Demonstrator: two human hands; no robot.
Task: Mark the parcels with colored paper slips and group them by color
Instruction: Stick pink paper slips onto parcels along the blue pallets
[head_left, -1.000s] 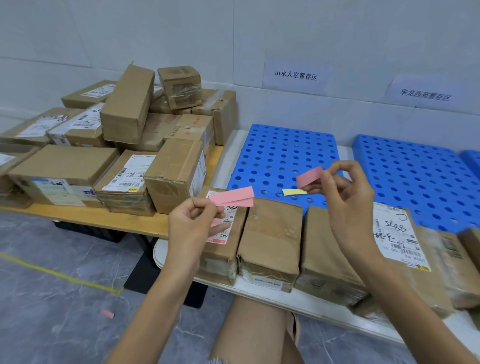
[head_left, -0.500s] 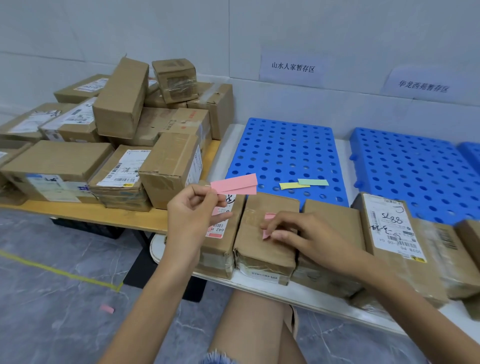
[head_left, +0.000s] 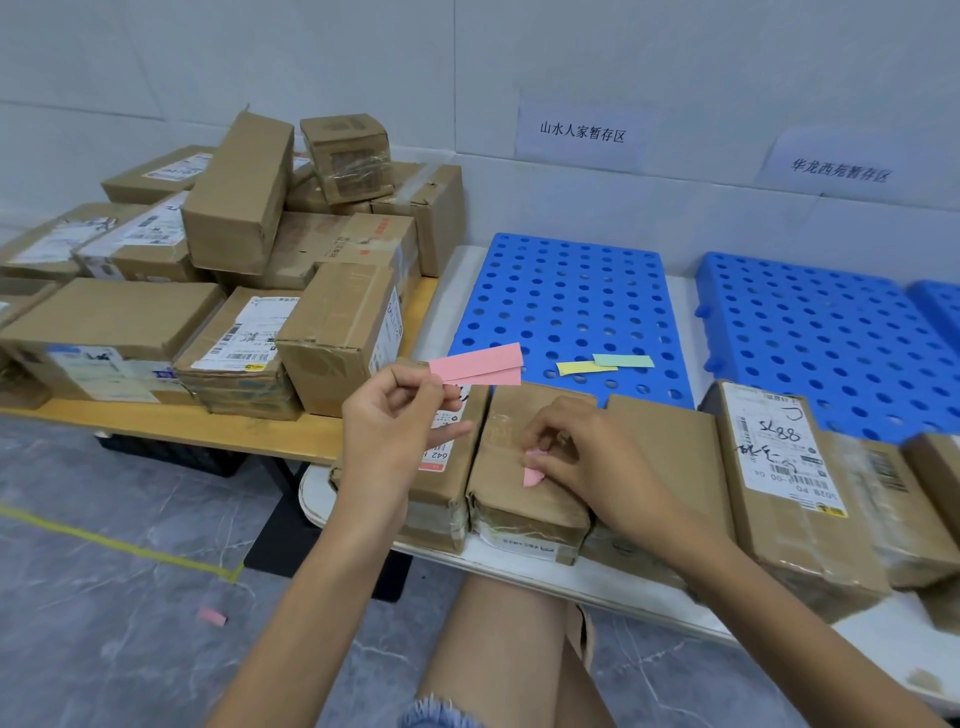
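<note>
Pink slips (head_left: 478, 364): two in left hand (head_left: 395, 431), one in right hand (head_left: 587, 457).

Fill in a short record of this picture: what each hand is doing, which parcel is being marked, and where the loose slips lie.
Left hand: raised, fingers pinching overlapped pink slips
Right hand: pinches a single pink slip against the marked parcel
Marked parcel: second from left in the front row
Loose slips: yellow slip and green slip, ends meeting, on the blue pallet
Floor: one pink scrap
Left side: cardboard boxes piled on the wooden table
</note>
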